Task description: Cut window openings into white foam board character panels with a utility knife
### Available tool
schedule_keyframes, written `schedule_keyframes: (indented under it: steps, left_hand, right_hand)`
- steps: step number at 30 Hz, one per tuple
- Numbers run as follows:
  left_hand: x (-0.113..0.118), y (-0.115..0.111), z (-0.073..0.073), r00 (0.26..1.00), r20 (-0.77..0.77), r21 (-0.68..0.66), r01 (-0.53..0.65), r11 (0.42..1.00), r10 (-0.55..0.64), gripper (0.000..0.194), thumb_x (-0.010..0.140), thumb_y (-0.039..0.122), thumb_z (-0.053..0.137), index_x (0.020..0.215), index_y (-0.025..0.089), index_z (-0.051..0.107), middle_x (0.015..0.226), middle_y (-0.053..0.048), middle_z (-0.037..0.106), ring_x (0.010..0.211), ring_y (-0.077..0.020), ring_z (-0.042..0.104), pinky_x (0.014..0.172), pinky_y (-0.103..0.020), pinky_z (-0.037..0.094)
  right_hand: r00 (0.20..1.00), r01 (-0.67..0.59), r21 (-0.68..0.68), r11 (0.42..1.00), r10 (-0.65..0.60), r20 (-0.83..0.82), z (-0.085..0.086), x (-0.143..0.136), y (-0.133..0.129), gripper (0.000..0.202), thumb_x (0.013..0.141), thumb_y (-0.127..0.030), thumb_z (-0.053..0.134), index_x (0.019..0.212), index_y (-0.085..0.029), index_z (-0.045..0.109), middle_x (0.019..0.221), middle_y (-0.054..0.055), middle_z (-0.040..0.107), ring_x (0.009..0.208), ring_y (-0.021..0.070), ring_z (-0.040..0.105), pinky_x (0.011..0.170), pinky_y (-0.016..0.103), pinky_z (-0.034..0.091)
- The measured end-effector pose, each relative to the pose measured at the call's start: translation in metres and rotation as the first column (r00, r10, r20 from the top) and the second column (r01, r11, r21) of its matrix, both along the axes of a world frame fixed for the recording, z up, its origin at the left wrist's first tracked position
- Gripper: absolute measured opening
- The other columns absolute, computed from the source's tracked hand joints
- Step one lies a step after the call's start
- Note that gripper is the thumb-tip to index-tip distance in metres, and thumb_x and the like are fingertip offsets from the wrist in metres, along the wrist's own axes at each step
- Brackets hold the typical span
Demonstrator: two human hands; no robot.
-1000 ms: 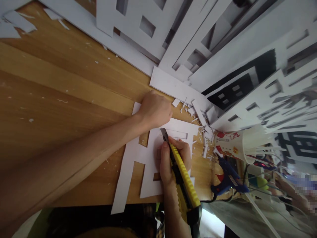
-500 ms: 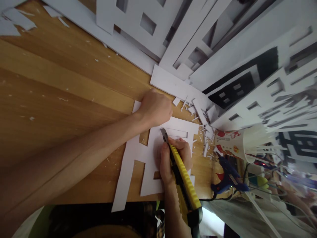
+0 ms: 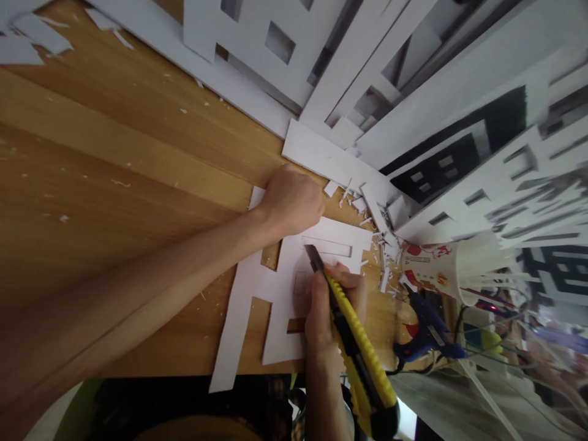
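Observation:
My right hand (image 3: 335,300) grips a yellow and black utility knife (image 3: 356,343) with its blade out. The blade tip sits at the left end of a narrow slot drawn and partly opened in a white foam board (image 3: 285,294). Several rectangular openings are cut in this board, and a small pencilled rectangle shows near the knife. My left hand (image 3: 296,199), curled into a fist, presses on the board's far edge; its fingertips are hidden underneath. The board lies flat on the wooden table (image 3: 114,202), one strip reaching past the near edge.
White scraps (image 3: 383,245) lie right of the board. Beyond stand a paper cup (image 3: 429,266) on its side and a blue glue gun (image 3: 427,327) with cables. More cut white panels (image 3: 257,55) and a sheet with black printed shapes (image 3: 459,153) fill the far side.
My right hand and the knife have shifted slightly right and the blade has drawn back a little toward me. My left hand keeps its place on the board. The view has shifted slightly.

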State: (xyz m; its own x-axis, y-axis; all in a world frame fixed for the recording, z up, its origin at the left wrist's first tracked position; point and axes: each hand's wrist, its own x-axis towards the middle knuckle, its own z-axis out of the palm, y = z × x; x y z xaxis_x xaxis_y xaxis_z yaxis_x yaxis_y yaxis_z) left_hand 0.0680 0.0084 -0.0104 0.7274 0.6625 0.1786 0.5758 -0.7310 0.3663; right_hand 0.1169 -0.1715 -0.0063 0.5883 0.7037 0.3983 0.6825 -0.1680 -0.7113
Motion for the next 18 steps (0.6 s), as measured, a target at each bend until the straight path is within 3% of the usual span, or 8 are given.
schedule_keyframes:
  steps: [4, 12, 18]
  left_hand:
    - [-0.0006, -0.0002, 0.0027, 1.000, -0.020, -0.017, 0.008, 1.000, -0.008, 0.038, 0.088, 0.017, 0.041, 0.080, 0.011, 0.077, 0.076, -0.013, 0.075, 0.074, -0.0226, 0.064, 0.075, -0.038, 0.039]
    - [-0.0012, 0.0001, 0.0076, 0.997, -0.075, -0.030, 0.016, 0.999, -0.018, 0.036, 0.090, 0.019, 0.043, 0.085, 0.011, 0.078, 0.080, -0.014, 0.076, 0.079, -0.0241, 0.068, 0.076, -0.038, 0.041]
    - [-0.0017, 0.0000, 0.0089, 0.998, -0.064, -0.055, 0.019, 0.998, -0.022, 0.037, 0.091, 0.018, 0.043, 0.087, 0.012, 0.078, 0.083, -0.015, 0.076, 0.081, -0.0256, 0.068, 0.078, -0.041, 0.041]
  right_hand:
    - [0.988, 0.030, -0.024, 0.999, -0.034, -0.151, -0.0030, -0.0027, 0.0027, 0.020, 0.086, -0.034, 0.066, 0.099, -0.022, 0.057, 0.068, -0.005, 0.063, 0.059, 0.0148, 0.063, 0.068, 0.034, 0.052]
    - [0.975, 0.052, -0.109, 0.993, -0.074, -0.209, -0.0034, -0.0058, 0.0025, 0.026, 0.086, -0.041, 0.066, 0.101, -0.021, 0.058, 0.084, 0.000, 0.065, 0.066, 0.0140, 0.062, 0.062, 0.031, 0.053]
    - [0.970, 0.021, -0.112, 0.993, -0.047, -0.237, -0.0073, -0.0060, 0.0044, 0.022, 0.087, -0.037, 0.063, 0.100, -0.021, 0.059, 0.070, -0.004, 0.061, 0.059, 0.0134, 0.060, 0.068, 0.035, 0.054]
